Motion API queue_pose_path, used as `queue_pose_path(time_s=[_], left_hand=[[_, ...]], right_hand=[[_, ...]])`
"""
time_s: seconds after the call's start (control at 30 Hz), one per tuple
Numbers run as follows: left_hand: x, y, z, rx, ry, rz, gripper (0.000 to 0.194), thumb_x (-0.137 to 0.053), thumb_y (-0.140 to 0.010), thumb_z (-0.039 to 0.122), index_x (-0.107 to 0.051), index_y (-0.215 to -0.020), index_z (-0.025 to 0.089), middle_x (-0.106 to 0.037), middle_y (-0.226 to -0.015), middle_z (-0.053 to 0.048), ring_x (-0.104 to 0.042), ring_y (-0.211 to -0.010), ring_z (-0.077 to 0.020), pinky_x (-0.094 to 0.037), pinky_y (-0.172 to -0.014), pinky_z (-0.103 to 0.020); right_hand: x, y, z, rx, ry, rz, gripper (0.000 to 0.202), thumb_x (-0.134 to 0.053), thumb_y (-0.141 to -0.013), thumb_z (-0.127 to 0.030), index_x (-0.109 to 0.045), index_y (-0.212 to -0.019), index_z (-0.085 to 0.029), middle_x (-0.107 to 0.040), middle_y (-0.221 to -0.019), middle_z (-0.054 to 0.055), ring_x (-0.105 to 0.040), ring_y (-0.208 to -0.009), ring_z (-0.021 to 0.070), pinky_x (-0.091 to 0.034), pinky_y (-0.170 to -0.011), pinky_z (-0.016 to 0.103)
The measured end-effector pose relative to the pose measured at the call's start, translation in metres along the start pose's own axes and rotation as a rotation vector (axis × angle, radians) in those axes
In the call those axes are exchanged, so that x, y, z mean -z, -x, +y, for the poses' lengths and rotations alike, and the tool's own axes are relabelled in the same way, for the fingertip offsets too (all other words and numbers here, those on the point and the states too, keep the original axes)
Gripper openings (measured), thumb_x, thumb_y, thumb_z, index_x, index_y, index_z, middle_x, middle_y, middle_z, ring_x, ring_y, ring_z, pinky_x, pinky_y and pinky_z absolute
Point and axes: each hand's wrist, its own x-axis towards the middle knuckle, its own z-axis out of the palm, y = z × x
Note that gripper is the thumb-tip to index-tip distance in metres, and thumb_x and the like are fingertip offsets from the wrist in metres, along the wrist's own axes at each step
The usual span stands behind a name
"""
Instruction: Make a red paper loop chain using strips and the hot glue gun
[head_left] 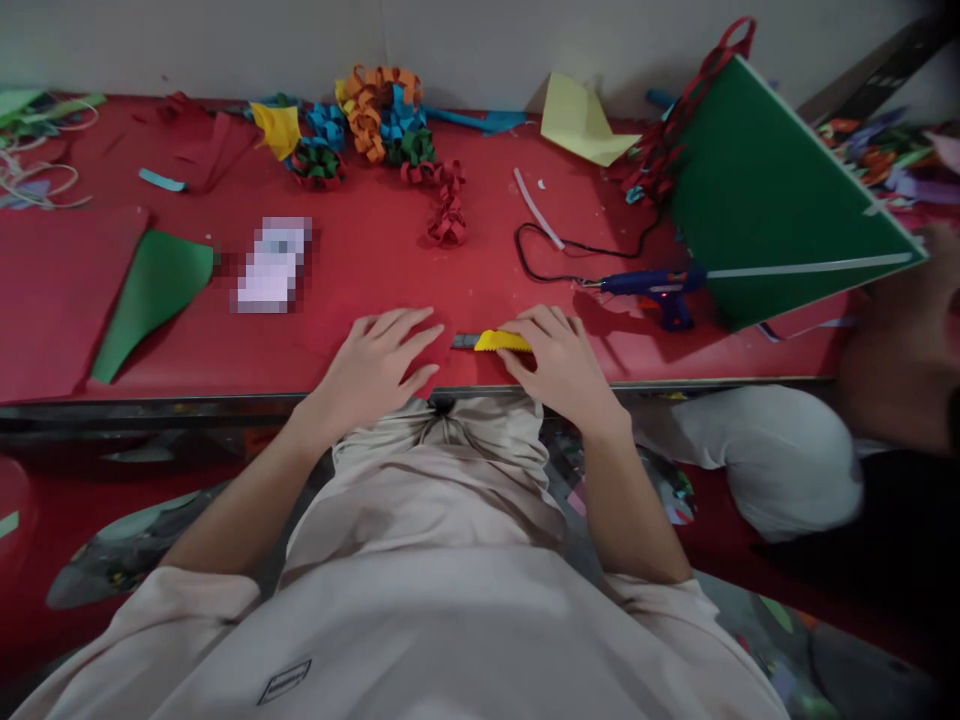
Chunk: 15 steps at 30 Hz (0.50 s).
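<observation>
My left hand (381, 362) lies palm down at the table's front edge, fingers spread, over what looks like a piece of red paper (429, 360) that blends into the red tabletop. To its right, a yellow utility knife (491, 341) points its grey blade end toward that hand. My right hand (564, 362) has thumb and fingers around the knife's rear end, which is hidden beneath them. The knife lies level on or just above the table.
A blue glue gun (652, 283) with a black cord lies to the right, beside a green board (757, 200) near another person's arm (900, 330). A blurred phone (274, 265) and green paper (154, 290) lie left. Paper chains (382, 110) line the back.
</observation>
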Motion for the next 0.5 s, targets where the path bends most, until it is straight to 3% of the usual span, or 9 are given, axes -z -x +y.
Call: queue_pose_path(time_s=[0.2, 0.33, 0.5], left_hand=[[-0.002, 0.005, -0.013, -0.055, 0.032, -0.094, 0.052, -0.034, -0.106, 0.024, -0.051, -0.155, 0.026, -0.039, -0.170, -0.004, -0.037, -0.157, -0.0247, -0.030, -0.128, -0.052], [-0.003, 0.008, -0.014, -0.064, -0.023, -0.098, 0.056, -0.029, -0.108, 0.025, -0.040, -0.163, 0.022, -0.034, -0.171, -0.005, -0.032, -0.160, -0.0236, -0.027, -0.130, -0.052], [-0.007, 0.009, -0.013, -0.078, -0.037, -0.101, 0.059, -0.028, -0.108, 0.024, -0.032, -0.166, 0.025, -0.030, -0.173, -0.006, -0.028, -0.161, -0.0248, -0.023, -0.131, -0.054]], right_hand=[[0.000, -0.004, 0.003, 0.005, 0.001, 0.021, 0.021, -0.060, -0.099, -0.032, -0.065, -0.117, -0.023, -0.069, -0.121, 0.011, -0.062, -0.112, 0.0316, -0.046, -0.097, 0.048], [0.000, -0.007, 0.005, -0.006, -0.021, 0.024, 0.020, -0.061, -0.099, -0.032, -0.066, -0.116, -0.024, -0.069, -0.120, 0.009, -0.063, -0.113, 0.0305, -0.045, -0.098, 0.047], [-0.003, -0.008, 0.008, 0.003, -0.035, 0.027, 0.022, -0.059, -0.099, -0.033, -0.066, -0.119, -0.025, -0.069, -0.121, 0.009, -0.063, -0.114, 0.0299, -0.045, -0.097, 0.047]])
